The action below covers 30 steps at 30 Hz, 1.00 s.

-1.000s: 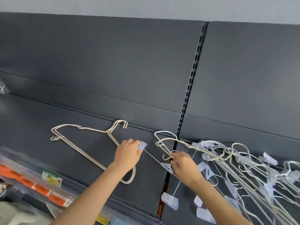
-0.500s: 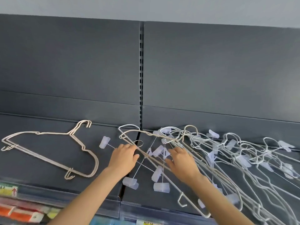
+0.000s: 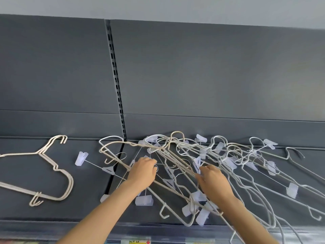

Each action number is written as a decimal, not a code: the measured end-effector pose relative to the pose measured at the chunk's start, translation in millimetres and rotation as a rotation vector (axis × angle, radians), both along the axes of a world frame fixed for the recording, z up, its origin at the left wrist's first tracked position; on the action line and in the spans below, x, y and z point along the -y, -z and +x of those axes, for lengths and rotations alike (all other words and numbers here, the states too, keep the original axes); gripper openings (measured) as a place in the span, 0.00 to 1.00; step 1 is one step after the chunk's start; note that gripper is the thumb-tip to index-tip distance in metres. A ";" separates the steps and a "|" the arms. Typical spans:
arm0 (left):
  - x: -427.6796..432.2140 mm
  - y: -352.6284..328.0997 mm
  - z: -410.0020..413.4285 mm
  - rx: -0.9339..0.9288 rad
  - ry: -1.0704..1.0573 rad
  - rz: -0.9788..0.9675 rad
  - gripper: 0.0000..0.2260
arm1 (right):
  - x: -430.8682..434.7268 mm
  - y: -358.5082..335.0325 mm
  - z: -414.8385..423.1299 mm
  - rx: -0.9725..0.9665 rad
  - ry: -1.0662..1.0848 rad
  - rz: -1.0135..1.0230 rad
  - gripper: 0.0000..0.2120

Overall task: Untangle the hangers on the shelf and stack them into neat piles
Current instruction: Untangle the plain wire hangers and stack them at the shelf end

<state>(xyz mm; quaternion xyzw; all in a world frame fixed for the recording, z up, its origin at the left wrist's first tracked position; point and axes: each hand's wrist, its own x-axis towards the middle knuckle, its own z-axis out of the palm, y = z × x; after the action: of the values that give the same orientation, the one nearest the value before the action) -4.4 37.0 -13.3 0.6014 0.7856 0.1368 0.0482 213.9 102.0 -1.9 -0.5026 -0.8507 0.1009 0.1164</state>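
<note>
The tangle of hangers [image 3: 228, 155] is lying on the dark shelf [image 3: 52, 213]. It is spreading from just right of the slotted upright [image 3: 116, 85] in the back panel out to the far right, white and beige wires crossing with translucent clips caught among them. The person's left hand [image 3: 143, 171] is reaching in just right of the upright, fingers curling round a beige wire at the near edge of the tangle. The right hand [image 3: 213, 182] is working further right of the upright, in the thick of the heap. Its fingers and thumb are bending in and pinching thin wires; which hanger they belong to I cannot tell. Well left of the upright, a small pile of beige hangers [image 3: 58, 173] is sitting apart, hooks pointing towards the back panel, outlines lying closely together. Just left of the upright, one clear clip [image 3: 81, 158] on a thin rod is sticking out from the tangle.
</note>
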 end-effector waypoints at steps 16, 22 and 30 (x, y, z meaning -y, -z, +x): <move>12.2 -18.4 0.1 0.226 -0.066 0.216 0.13 | -10.2 -30.1 -7.7 -0.501 -0.050 -0.185 0.09; 0.5 -43.6 45.1 0.746 -0.107 0.317 0.14 | 20.3 -30.2 -32.7 -0.620 -0.110 -0.260 0.10; -9.9 -47.7 49.2 0.988 -0.262 0.324 0.10 | 29.1 -26.5 -22.6 -0.716 -0.085 -0.494 0.14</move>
<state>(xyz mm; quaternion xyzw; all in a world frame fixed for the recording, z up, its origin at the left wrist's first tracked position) 44.8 46.9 34.4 0.3618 0.7068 0.5279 0.3016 191.4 72.9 24.6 -0.4134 -0.7268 0.4741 0.2760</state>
